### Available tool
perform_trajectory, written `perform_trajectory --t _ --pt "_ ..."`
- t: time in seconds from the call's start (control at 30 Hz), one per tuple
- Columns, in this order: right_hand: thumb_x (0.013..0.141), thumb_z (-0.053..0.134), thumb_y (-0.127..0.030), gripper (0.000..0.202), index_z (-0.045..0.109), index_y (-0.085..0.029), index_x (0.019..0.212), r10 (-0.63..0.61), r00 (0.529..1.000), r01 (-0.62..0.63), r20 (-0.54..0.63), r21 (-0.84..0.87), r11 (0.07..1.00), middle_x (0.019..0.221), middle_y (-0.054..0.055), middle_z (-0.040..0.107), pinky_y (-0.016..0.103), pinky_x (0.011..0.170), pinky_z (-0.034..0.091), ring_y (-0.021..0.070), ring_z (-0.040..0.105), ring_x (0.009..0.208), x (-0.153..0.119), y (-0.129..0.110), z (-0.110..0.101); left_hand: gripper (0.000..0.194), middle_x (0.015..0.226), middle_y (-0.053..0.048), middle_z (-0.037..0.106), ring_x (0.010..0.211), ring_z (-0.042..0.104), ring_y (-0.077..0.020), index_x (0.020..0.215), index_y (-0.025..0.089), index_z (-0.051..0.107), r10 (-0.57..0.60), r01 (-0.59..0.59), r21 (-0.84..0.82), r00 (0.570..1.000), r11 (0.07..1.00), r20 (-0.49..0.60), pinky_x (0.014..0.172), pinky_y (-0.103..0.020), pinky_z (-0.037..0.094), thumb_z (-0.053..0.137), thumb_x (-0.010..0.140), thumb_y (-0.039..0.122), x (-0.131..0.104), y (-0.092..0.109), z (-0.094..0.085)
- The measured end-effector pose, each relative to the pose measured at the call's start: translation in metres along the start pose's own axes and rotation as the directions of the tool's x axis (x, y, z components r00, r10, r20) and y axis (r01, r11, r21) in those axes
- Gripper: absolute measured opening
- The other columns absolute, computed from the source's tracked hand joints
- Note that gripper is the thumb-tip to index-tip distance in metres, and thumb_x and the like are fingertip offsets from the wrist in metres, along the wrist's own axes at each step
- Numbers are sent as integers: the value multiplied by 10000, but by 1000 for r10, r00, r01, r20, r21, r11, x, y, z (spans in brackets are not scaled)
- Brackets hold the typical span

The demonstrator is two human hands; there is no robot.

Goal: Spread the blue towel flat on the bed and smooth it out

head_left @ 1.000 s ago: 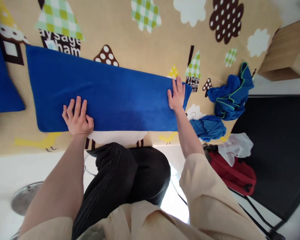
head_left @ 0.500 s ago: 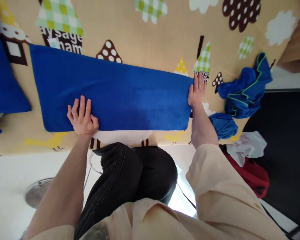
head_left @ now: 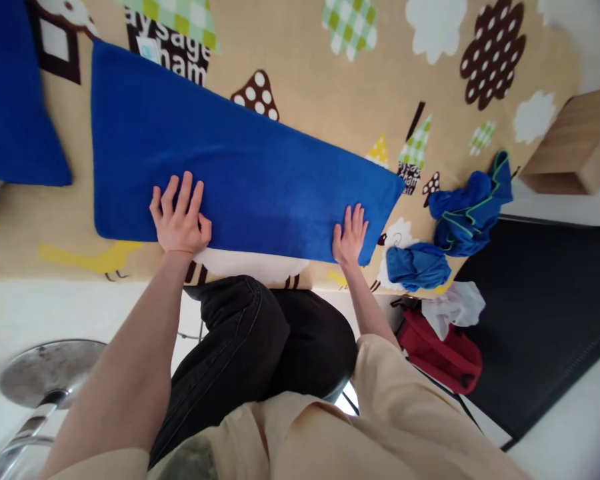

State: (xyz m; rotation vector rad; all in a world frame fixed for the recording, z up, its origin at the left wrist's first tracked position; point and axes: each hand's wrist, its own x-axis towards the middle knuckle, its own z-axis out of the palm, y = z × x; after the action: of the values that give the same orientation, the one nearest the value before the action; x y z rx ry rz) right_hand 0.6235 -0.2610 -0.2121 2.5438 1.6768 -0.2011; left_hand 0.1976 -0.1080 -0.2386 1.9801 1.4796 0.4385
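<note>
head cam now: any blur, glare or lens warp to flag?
Head view: wide-angle warp bends the blue towel and table edge; corners vignette and soften lower right; white floor blown out; both hands sharp, flat on the towel; faint shadow under them.

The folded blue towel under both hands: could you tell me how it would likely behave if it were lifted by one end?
The blue towel would probably droop rather than stay flat: it is soft cloth, like the crumpled blue cloths nearby. Its folded layers might slip apart. It seems light for its size, lying flat under the open left hand and right hand.
</note>
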Motion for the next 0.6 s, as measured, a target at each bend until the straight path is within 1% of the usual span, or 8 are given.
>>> perform_trajectory --t 0.03,0.07,0.13,0.23,0.33,0.43,0.5,0.6 --pt "1114 209 -438 677 270 -129 1713 19 1000 -20 21 13 1000 1784 177 199 588 1329 158 251 104 1678 -11 6 8 830 1735 -84 364 1650 223 -376 1628 205 491 -4 4 -1 1000 1000 4 1362 -645 16 584 806 263 0 1 0" --pt "1102 217 -442 682 269 -146 1714 56 998 -56 15 24 998 1780 173 213 611 1322 170 265 125 1676 -18 15 15 831 1735 -88 363 1650 223 -377 1630 201 488 -3 3 3 1000 1000 10 1361 -648 15 581 806 262 0 1 -1" --pt "1087 210 -433 693 243 -157 1722 115 993 -114 -27 44 993 1780 169 213 630 1314 188 279 133 1677 -24 39 24 834 1737 -94 358 1651 220 -378 1635 193 479 1 -2 20 1000 1000 20 1360 -650 13 575 809 258 0 2 -1" --pt "1081 179 -424 702 222 -153 1727 128 990 -123 -62 71 990 1786 162 195 613 1322 191 267 124 1681 -22 73 30 837 1742 -97 348 1653 211 -376 1641 187 468 1 -2 48 1000 999 27 1361 -646 8 571 813 254 0 3 -2" --pt "1077 172 -439 713 212 -147 1726 141 989 -137 -51 79 987 1790 166 182 610 1325 184 261 123 1682 -18 92 28 834 1746 -101 339 1653 209 -378 1641 181 466 -13 11 40 999 999 45 1359 -648 1 567 817 251 0 5 -3" --pt "1071 172 -464 737 224 -116 1718 182 983 -181 -3 70 981 1786 185 185 600 1331 159 271 131 1681 -20 97 21 835 1749 -100 332 1656 194 -383 1642 182 461 -27 27 -2 997 1000 68 1355 -657 -17 569 817 250 1 8 -5" --pt "1071 150 -478 752 239 -88 1708 273 962 -273 16 70 959 1774 211 202 595 1334 151 291 143 1678 -29 92 15 834 1750 -93 331 1657 190 -384 1643 187 460 -33 35 -24 997 999 73 1354 -659 -19 574 819 252 1 9 -7" --pt "1076 34 -472 766 226 -74 1702 482 876 -479 -14 83 874 1736 280 241 634 1317 182 341 180 1665 -56 65 8 821 1749 -70 335 1655 206 -378 1639 210 469 -40 43 -44 996 998 75 1357 -652 -5 583 827 258 1 9 -6"
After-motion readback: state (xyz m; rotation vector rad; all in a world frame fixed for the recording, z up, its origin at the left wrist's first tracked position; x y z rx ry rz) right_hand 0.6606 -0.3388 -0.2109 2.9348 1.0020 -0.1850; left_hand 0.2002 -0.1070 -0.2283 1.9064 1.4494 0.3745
